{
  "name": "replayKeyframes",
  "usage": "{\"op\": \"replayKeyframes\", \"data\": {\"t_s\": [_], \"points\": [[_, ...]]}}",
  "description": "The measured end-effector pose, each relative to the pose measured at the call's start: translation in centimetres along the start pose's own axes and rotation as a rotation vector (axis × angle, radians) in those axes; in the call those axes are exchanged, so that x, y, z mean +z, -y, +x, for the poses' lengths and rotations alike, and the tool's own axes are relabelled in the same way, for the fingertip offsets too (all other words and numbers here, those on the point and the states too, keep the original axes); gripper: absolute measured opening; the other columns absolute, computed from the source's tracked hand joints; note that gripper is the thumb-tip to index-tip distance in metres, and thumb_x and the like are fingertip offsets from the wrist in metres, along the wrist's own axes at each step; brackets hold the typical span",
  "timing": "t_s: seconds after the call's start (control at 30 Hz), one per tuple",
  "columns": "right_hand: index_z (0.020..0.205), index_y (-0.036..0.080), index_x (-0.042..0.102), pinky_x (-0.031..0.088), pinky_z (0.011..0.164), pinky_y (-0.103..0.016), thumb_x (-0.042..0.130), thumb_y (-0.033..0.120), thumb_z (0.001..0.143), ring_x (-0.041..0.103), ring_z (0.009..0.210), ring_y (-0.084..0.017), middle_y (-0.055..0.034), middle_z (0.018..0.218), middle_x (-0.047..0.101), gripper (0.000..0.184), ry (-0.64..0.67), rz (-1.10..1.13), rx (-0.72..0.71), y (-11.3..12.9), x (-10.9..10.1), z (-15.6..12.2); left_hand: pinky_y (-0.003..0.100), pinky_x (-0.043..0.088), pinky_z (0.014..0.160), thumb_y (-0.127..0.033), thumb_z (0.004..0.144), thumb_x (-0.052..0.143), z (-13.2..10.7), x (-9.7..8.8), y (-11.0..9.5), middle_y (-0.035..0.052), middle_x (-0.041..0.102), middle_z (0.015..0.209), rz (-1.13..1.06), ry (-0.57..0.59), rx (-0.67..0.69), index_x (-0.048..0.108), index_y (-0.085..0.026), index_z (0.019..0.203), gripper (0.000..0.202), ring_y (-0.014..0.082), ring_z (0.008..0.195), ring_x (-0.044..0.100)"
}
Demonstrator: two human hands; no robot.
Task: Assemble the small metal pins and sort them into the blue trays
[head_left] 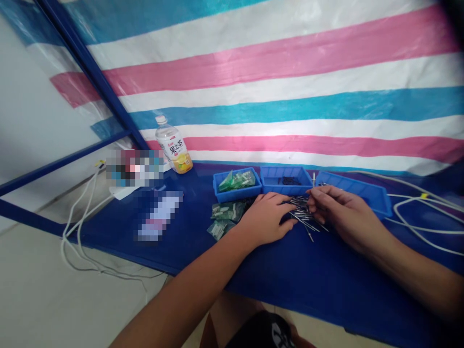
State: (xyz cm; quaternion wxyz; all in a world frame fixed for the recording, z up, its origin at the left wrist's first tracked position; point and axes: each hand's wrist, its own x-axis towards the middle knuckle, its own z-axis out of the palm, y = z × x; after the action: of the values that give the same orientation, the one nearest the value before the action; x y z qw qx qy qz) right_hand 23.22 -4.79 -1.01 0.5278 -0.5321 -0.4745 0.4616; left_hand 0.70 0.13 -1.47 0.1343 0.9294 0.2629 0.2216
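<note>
A pile of thin metal pins [303, 214] lies on the blue table [290, 275] in front of three blue bins. My left hand [266, 217] rests palm down at the left edge of the pile, fingers stretched toward the pins. My right hand [340, 212] sits at the pile's right side with its fingers curled and pinched over some pins; what they grip is too small to make out. Small green packets [226, 215] lie just left of my left hand.
One blue bin [236, 185] holds green packets, the middle bin [286, 180] holds small dark parts, and a third bin [357, 193] stands to the right. A drink bottle [174, 145] stands at the back left. White cables [420, 212] run along the right side.
</note>
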Motion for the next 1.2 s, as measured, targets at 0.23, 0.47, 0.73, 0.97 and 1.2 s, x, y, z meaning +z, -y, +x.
{"op": "replayKeyframes", "data": {"t_s": [0.23,0.47,0.73,0.97,1.2], "points": [[0.091,0.025,0.076,0.039,0.042,-0.026,0.085,0.053,0.087,0.053,0.062,-0.016,-0.0021,0.077,0.061,0.029,-0.222,0.232,0.053,0.8,0.0,0.4,0.049,0.047,0.105,-0.041,0.108,0.059,0.0,-0.4,0.1,0.0093,0.076,0.135,-0.003,0.028,-0.028,0.076,-0.020,0.129,0.035,0.0305,0.129,0.063],[0.087,0.025,0.074,0.035,0.040,-0.029,0.078,0.056,0.092,0.055,0.058,-0.017,-0.0035,0.072,0.061,0.032,-0.184,0.212,0.053,1.5,0.0,-0.1,0.048,0.045,0.104,-0.044,0.103,0.067,0.1,-0.5,0.1,0.0086,0.076,0.135,0.011,0.058,-0.023,0.078,-0.023,0.125,0.033,0.0309,0.129,0.062],[0.089,0.025,0.076,0.039,0.044,-0.028,0.077,0.055,0.093,0.054,0.057,-0.016,-0.0024,0.072,0.062,0.030,-0.096,0.191,0.045,1.3,0.5,-0.5,0.042,0.046,0.092,-0.027,0.107,0.059,0.3,-0.3,0.7,0.0056,0.081,0.114,0.086,0.021,0.002,0.078,-0.022,0.114,0.021,0.0257,0.109,0.068],[0.089,0.027,0.077,0.040,0.043,-0.030,0.072,0.058,0.096,0.054,0.056,-0.018,-0.0028,0.071,0.062,0.032,-0.056,0.140,0.035,1.0,0.4,-0.3,0.041,0.047,0.095,-0.018,0.103,0.060,0.3,-0.4,0.7,0.0054,0.082,0.111,0.125,0.027,0.026,0.077,-0.023,0.117,0.023,0.0255,0.110,0.071],[0.089,0.025,0.076,0.040,0.044,-0.029,0.071,0.058,0.096,0.054,0.055,-0.017,-0.0025,0.069,0.062,0.034,-0.038,0.128,0.028,0.9,0.5,-0.3,0.042,0.051,0.094,-0.017,0.104,0.059,0.3,-0.1,0.8,0.0063,0.082,0.112,0.099,-0.075,0.001,0.076,-0.020,0.117,0.021,0.0253,0.105,0.074]]}}
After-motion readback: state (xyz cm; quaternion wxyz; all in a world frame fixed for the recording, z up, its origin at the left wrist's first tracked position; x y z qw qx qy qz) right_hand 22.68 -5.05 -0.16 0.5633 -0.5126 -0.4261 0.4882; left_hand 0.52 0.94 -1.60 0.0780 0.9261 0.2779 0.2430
